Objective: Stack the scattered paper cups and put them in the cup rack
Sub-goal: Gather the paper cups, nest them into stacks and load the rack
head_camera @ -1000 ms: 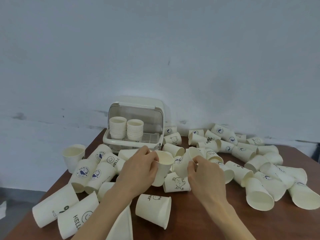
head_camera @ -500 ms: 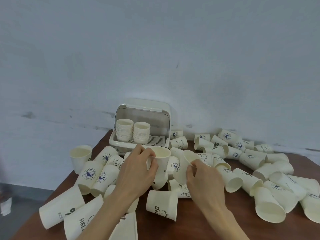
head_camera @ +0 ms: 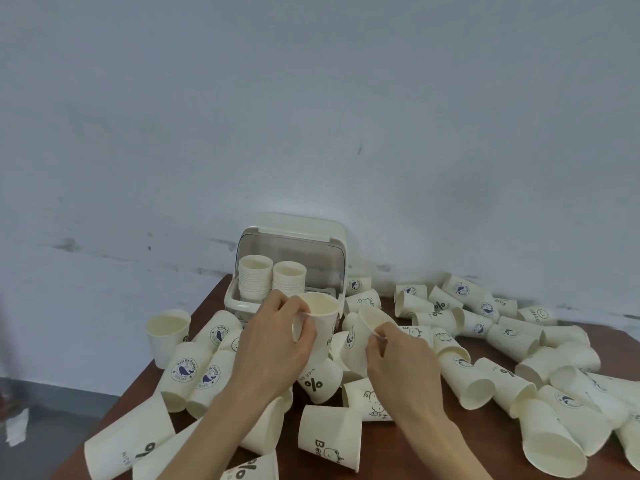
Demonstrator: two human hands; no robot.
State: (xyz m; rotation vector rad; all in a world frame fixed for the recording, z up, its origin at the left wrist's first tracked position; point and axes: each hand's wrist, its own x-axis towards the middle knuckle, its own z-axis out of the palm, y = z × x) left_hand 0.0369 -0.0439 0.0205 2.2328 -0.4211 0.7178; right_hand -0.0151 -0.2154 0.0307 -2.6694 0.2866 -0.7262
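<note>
My left hand [head_camera: 273, 344] grips an upright white paper cup [head_camera: 320, 315] by its side, just in front of the cup rack [head_camera: 294, 237]. My right hand [head_camera: 401, 358] pinches the rim of a second cup [head_camera: 360, 337], which is tilted with its mouth toward the first. The rack is a cream box with its lid raised, and two stacks of cups [head_camera: 272, 282] stand inside it. Many more printed cups [head_camera: 485, 375] lie scattered on the brown table [head_camera: 381, 452].
One cup [head_camera: 168, 336] stands upright at the table's left edge. Cups lying on their sides crowd the left front and the whole right half of the table. A pale wall rises right behind the rack. The floor shows at the lower left.
Both hands have lifted their cups up and toward the rack. The left cup now stands upright and higher. The view has tilted, so the table sits lower in the frame.
</note>
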